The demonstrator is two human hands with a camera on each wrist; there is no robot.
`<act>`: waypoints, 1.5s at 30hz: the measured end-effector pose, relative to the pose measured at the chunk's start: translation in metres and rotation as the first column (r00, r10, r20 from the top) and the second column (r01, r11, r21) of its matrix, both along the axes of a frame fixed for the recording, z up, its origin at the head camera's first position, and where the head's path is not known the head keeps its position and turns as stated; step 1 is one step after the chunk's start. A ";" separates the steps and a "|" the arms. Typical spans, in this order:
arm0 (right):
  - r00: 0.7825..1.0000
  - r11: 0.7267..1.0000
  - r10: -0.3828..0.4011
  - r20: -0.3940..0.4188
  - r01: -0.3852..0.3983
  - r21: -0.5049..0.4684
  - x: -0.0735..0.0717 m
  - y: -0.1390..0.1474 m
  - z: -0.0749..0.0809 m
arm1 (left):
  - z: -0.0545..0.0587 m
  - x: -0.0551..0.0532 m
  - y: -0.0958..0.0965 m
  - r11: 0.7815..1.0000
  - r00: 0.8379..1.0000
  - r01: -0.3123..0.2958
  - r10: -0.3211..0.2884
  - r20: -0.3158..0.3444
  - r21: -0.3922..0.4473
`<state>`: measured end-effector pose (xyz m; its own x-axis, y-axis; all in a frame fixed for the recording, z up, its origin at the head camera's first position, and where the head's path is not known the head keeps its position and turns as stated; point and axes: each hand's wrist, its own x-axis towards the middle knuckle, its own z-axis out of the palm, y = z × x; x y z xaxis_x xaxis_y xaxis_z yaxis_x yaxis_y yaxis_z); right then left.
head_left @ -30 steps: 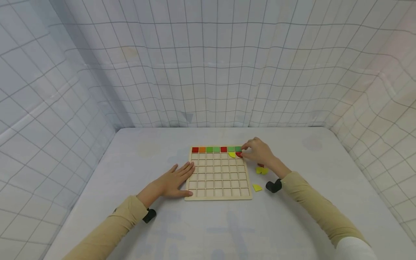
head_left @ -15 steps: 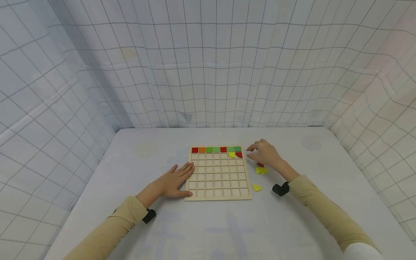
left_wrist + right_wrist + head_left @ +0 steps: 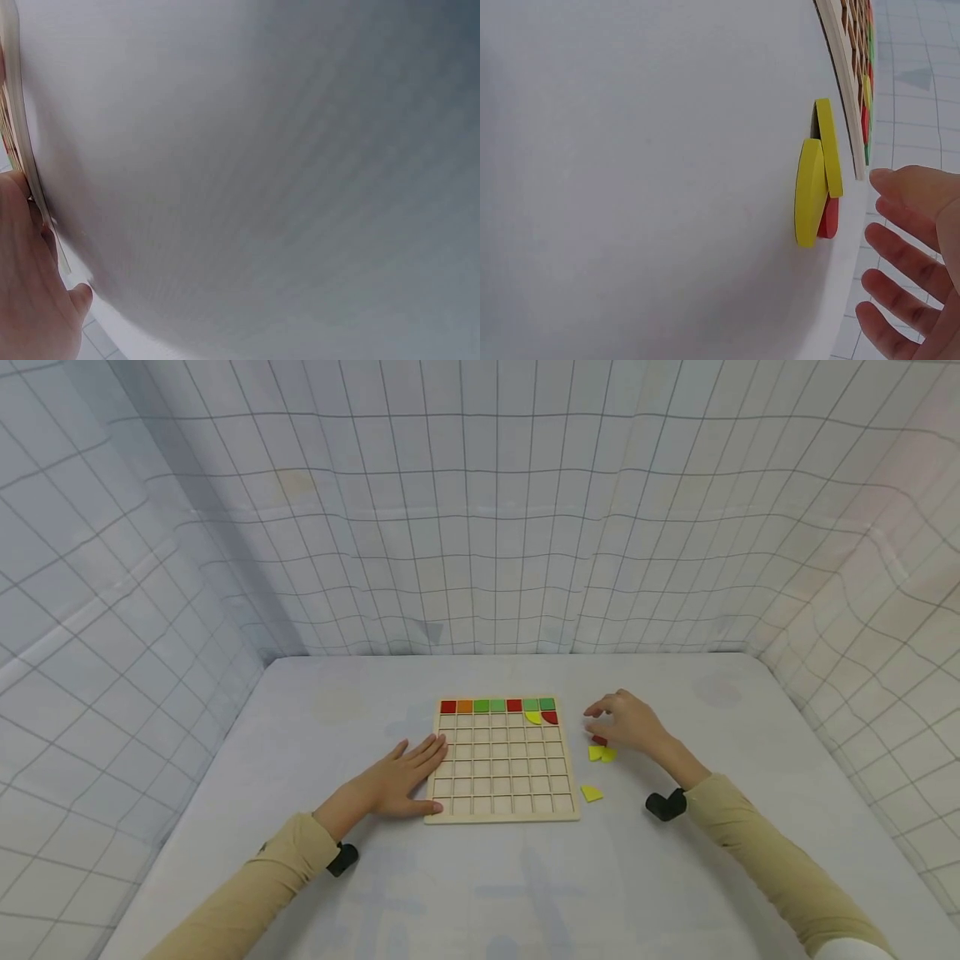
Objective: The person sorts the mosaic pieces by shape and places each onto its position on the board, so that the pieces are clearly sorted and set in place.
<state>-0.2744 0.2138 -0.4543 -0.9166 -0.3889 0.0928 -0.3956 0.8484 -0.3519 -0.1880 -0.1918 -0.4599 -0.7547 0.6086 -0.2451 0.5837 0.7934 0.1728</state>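
Observation:
A wooden grid board (image 3: pixel 502 817) lies on the table, its far row filled with red, orange and green square tiles (image 3: pixel 482 706). Below that row at the right, a yellow quarter-circle tile (image 3: pixel 532 717) and a red one (image 3: pixel 550 717) sit in two cells. My left hand (image 3: pixel 401 782) rests spread on the board's left edge, fingertips and thumb on the frame. Right of the board my right hand (image 3: pixel 628 722) hovers with fingers loosely bent and nothing between them. Just under it lie a red tile (image 3: pixel 829 219) and two yellow tiles (image 3: pixel 810 193), bunched together.
Nearer the front, another yellow quarter-circle tile (image 3: pixel 591 793) lies beside the board's right edge. A white cloth covers the table (image 3: pixel 480 902). White grid-patterned curtains (image 3: pixel 480 527) enclose the back and sides. Black wrist cameras (image 3: pixel 666 805) hang under both wrists.
My right hand has drawn away from the red quarter-circle tile on the board, moving right toward the loose tiles. My left hand has stayed in place.

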 end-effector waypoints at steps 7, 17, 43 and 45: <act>0.997 0.997 0.073 0.000 -0.073 -0.029 0.003 0.012 -0.001 | -0.001 0.001 -0.001 1.000 1.000 -0.002 0.002 -0.006 0.008; 0.983 0.981 0.183 0.034 -0.180 -0.067 0.008 0.024 -0.003 | -0.003 0.001 -0.002 1.000 1.000 -0.009 0.009 -0.004 -0.004; 0.978 0.979 0.204 0.044 -0.205 0.002 0.009 0.028 -0.004 | -0.001 0.001 0.000 1.000 1.000 -0.008 0.008 -0.002 -0.012; 0.980 0.980 0.197 0.033 -0.198 0.008 0.009 0.029 -0.005 | -0.001 0.001 0.000 1.000 1.000 -0.006 0.006 0.001 -0.004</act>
<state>-0.2657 0.2425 -0.4594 -0.8239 -0.5635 0.0600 -0.5447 0.7583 -0.3581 -0.1872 -0.1914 -0.4606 -0.7579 0.6033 -0.2482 0.5789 0.7974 0.1707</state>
